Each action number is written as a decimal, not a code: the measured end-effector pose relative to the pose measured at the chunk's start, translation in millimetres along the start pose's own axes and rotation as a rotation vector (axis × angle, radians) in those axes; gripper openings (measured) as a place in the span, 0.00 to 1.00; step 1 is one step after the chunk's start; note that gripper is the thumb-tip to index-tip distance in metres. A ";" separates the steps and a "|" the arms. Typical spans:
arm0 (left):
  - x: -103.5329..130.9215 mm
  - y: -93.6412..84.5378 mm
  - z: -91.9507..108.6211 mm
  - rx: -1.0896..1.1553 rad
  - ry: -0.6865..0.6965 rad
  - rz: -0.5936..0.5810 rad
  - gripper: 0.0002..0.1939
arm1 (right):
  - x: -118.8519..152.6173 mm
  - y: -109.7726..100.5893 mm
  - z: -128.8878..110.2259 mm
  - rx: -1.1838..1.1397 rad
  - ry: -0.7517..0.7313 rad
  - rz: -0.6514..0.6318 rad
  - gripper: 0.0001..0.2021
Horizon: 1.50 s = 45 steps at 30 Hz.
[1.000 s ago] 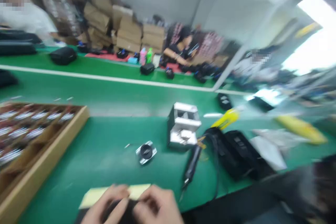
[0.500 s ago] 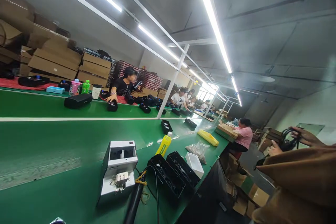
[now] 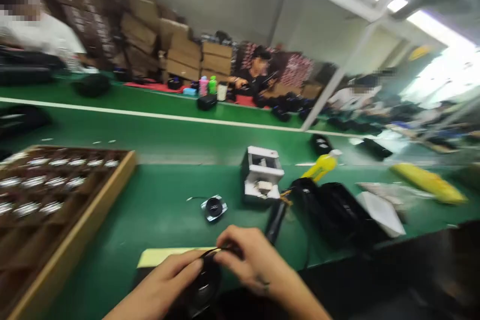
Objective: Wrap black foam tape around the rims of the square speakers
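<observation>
Near the bottom centre, my left hand [image 3: 168, 277] and my right hand [image 3: 253, 257] meet at a round black part [image 3: 206, 280] with a thin dark strip or wire along its top. The fingers of both hands pinch its upper edge. Motion blur and my fingers hide its details. Behind my left hand lies a pale yellow pad [image 3: 157, 256]. Beyond my hands a small black round piece on a silvery square base [image 3: 214, 207] rests on the green table [image 3: 161, 200]. A white and black device [image 3: 262, 175] stands farther back, with a black handle-like tool [image 3: 275, 222] beside it.
At left is a wooden divided tray [image 3: 112, 192] with shiny round pieces. To the right are a yellow bottle [image 3: 322, 166], open black boxes [image 3: 337, 210], a white box [image 3: 380, 212] and a yellow package [image 3: 429, 182]. People sit across the table, below a slanted white post [image 3: 337, 80].
The view has swung left and down. My two hands, the black part and the wooden tray now show; the aisle and the person in pink at right are out of view.
</observation>
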State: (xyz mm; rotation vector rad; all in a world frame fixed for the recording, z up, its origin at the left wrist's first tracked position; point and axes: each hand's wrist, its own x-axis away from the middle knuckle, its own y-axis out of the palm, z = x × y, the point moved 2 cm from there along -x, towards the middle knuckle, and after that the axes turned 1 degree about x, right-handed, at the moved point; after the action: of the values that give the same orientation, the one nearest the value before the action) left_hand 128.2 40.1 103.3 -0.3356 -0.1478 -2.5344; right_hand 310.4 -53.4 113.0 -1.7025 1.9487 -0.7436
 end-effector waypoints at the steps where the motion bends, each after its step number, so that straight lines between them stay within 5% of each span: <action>1: 4.3 -0.6 0.5 -0.027 -0.016 -0.124 0.23 | 0.6 -3.9 -1.2 -0.030 -0.018 0.004 0.04; 10: 7.8 3.0 5.8 0.008 -0.003 -0.178 0.22 | 5.3 -15.1 -13.1 -0.120 -0.089 0.031 0.08; 18: 5.7 9.7 4.7 0.134 -0.092 -0.134 0.18 | 12.7 -5.3 -6.6 -0.213 -0.034 0.104 0.10; 45: 0.4 19.1 -6.3 0.141 -0.067 0.026 0.13 | 25.8 -3.5 3.8 -0.243 0.011 0.197 0.10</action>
State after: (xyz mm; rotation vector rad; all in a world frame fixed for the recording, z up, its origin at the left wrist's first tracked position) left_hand 137.2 23.0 98.0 -0.3641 -0.3441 -2.4725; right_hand 311.9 -79.7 112.9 -1.6073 2.2509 -0.4614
